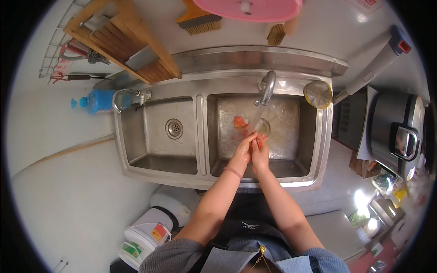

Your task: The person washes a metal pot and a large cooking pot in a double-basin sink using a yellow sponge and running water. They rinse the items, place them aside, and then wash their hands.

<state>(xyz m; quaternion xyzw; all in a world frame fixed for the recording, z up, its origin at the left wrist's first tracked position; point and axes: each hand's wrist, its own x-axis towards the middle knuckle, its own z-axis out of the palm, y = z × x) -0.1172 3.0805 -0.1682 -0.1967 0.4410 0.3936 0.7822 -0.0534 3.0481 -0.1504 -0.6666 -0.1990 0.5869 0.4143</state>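
My left hand point(243, 150) and my right hand point(261, 154) are pressed together over the right-hand basin point(283, 136) of a stainless steel double sink. Between them shows a bit of soft red food point(259, 144), mostly hidden by my fingers; it may be tomato. Water point(258, 117) runs from the chrome faucet point(269, 87) onto my fingertips. A larger orange-red piece point(239, 121) lies on the wet basin floor just beyond my left hand, with small red scraps around it. The basin's drain point(263, 127) is partly behind the stream.
The left basin point(170, 150) has its own faucet point(126, 95), beside a blue bottle point(99, 101). A round scrubbing pad point(318, 94) rests on the right rim. A wooden knife rack point(126, 44) hangs at upper left. A rice cooker point(392, 133) stands right; white buckets point(150, 225) sit below left.
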